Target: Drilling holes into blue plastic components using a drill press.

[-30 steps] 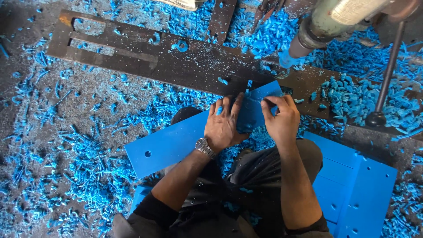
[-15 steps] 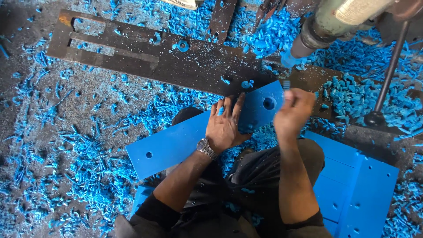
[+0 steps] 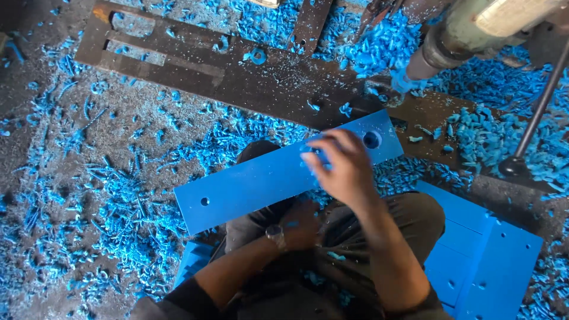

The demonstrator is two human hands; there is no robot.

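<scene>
A long blue plastic plate (image 3: 249, 184) lies slanted across my lap, with a small hole near its left end and a larger hole (image 3: 371, 140) near its right end. My right hand (image 3: 342, 169) is blurred and rests on top of the plate, its fingers curled at the far edge beside the larger hole. My left hand (image 3: 301, 220), with a wristwatch (image 3: 275, 236), sits just below the plate's near edge against my lap. Its fingers are hidden, so its grip is unclear. Beyond the plate's right end hangs a drill head (image 3: 468, 29), its bit (image 3: 404, 80) wrapped in blue swarf.
A dark slotted metal plate (image 3: 237, 77) lies past the blue plate. More blue plates (image 3: 495, 266) are stacked at lower right. A black lever rod (image 3: 536, 118) slants down on the right. Blue shavings (image 3: 118, 213) cover the floor.
The plate's right end now shows a large hole and has been drawn back from the drill. My left hand dropped from the plate's top to below its near edge. My right hand moved left onto the plate.
</scene>
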